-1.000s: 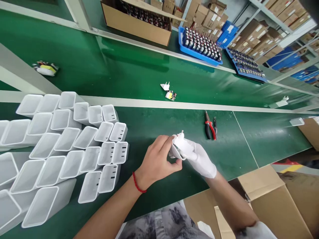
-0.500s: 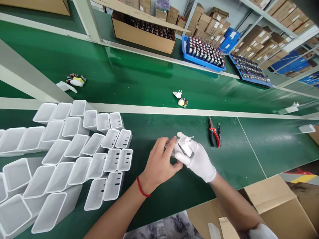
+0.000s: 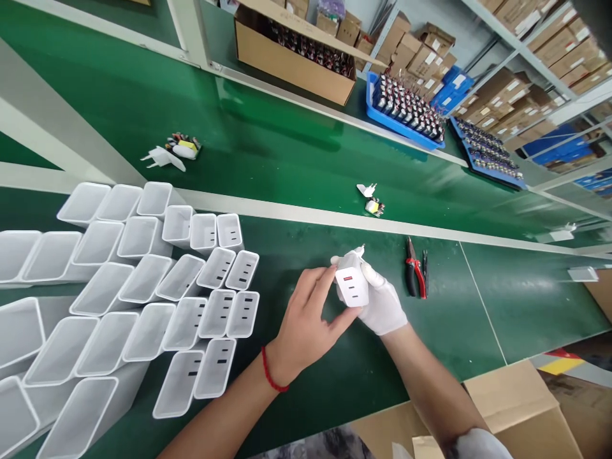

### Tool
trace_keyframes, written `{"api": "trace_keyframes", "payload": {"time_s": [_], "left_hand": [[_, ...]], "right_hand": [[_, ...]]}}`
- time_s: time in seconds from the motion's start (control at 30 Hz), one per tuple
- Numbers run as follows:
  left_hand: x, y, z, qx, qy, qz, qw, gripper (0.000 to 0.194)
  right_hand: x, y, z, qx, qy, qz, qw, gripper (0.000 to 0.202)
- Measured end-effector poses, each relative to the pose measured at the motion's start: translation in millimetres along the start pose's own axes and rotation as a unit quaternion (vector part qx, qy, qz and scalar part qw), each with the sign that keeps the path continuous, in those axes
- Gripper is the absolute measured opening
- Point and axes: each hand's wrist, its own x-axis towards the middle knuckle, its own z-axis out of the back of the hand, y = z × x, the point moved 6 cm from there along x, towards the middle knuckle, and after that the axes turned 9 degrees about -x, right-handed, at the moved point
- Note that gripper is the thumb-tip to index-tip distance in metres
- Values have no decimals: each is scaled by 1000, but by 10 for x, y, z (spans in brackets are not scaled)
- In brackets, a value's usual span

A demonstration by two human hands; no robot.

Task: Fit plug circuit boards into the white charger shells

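Note:
A white USB charger (image 3: 352, 288) is held between both hands above the green bench, its port face turned toward me. That face shows one red port and two dark slots. My bare left hand (image 3: 310, 309), with a red cord on the wrist, pinches the charger's left side between thumb and fingers. From behind and the right, my white-gloved right hand (image 3: 385, 303) grips its body. Metal plug pins stick out at the charger's far end. Several open white charger housings (image 3: 179, 324) stand in rows to the left, some with slots in the bottom.
Red-and-black pliers (image 3: 415, 271) and dark tweezers (image 3: 425, 273) lie right of my hands. Beyond the ledge sit a small circuit board (image 3: 374, 206) and a white plug piece (image 3: 366, 190). A blue tray of parts (image 3: 406, 111) is on the shelf. A cardboard box (image 3: 511, 408) is below right.
The charger has been turned: the plug end showed before, and now the port face points toward me. My left fingers have shifted onto its edges. The view has moved slightly.

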Motion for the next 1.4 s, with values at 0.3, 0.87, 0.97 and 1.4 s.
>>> {"api": "trace_keyframes", "payload": {"time_s": [0.3,0.87,0.97,1.4], "left_hand": [[-11,128,26,43,-9,72,996,62],[-136,290,-194,135,102,59,984,30],[-152,302,-228,134,124,80,980,30],[-184,183,-293,171,184,41,967,27]], "right_hand": [[242,254,69,-187,-49,122,973,48],[1573,1589,331,-684,-235,203,660,81],[1290,1833,858,-680,-253,185,663,85],[1091,1813,2289,-693,-409,-4,593,53]]}}
